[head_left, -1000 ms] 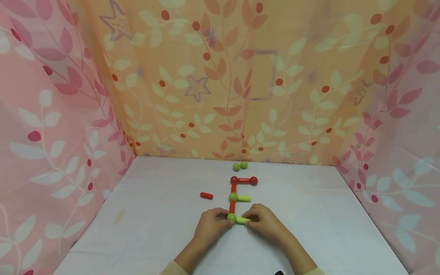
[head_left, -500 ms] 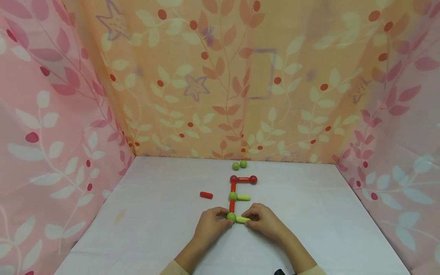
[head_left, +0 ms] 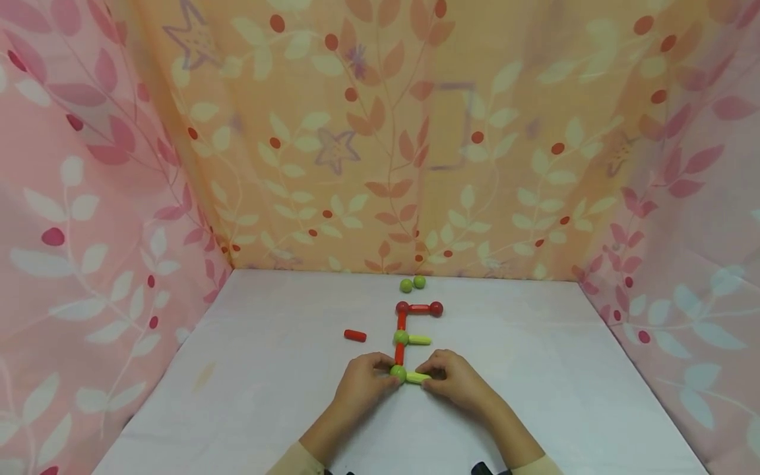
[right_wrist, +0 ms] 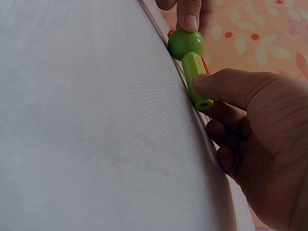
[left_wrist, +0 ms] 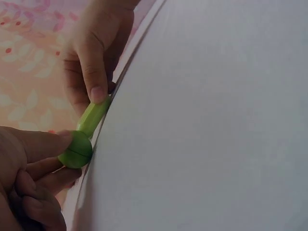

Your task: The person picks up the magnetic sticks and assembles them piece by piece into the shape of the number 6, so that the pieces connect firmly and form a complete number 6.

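Note:
My left hand (head_left: 363,386) pinches a green ball (left_wrist: 76,150) at the near end of a row of joined rods and balls. With thumb and fingers my right hand (head_left: 457,377) grips a yellow-green ribbed rod (right_wrist: 195,79), whose far end meets that ball. From the ball a red rod (head_left: 400,354) runs away to a second green ball (head_left: 401,337), which has another yellow-green rod (head_left: 419,340) pointing right. Beyond it, one more red rod (head_left: 402,321) leads to a red ball (head_left: 402,307). A red rod (head_left: 419,309) joins that to another red ball (head_left: 436,309).
A loose red rod (head_left: 355,336) lies left of the joined pieces. Two loose green balls (head_left: 406,285) sit near the back of the white-covered table (head_left: 285,316). Floral curtains (head_left: 332,165) stand behind and at both sides.
Both hands keep their hold on the green ball and the yellow-green rod. The head view shifts slightly; the pieces stay arranged as before.

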Tool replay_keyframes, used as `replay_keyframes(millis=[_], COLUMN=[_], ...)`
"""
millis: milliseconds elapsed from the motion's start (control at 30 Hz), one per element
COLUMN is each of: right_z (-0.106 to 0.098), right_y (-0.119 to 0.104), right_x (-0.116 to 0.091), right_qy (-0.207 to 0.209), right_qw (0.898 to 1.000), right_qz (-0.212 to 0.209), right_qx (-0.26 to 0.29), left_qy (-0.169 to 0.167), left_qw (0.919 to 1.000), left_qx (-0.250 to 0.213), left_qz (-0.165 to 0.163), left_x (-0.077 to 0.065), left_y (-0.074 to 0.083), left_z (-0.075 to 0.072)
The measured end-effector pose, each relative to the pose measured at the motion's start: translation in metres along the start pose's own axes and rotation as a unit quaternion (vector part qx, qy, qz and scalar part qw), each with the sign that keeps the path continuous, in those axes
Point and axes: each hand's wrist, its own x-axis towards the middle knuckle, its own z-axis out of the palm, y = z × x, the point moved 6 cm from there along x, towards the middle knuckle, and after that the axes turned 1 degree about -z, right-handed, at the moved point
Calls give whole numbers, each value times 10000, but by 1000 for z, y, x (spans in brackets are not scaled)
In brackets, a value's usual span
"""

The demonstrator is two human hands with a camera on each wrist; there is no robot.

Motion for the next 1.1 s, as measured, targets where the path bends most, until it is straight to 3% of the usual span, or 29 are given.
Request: replay_keyframes(millis=[300,467,600,700,1100], right_z=[-2,-4,-4,-2,0], right_y=[1,1,2,6,6], right_x=[2,2,0,-1,0], right_qy=[-21,-20,-50,-75,-102], right_qw=[10000,10000,10000,10000,9999], right_qz=[64,58,54,34,-23], right_qx=[-56,5,-17,-22,52], left_qy=[-73,-450,-980,-1272,-1572], left_qw=[9968,9898,9785,9732,9695], left_qx=[765,1151,1360,1337,1467], left_qz=[202,714,1203,1371,1173], left_x=[13,35,55,70,111], left_y=[26,51,65,69,55], left_z=[-25,-33,-26,-18,16])
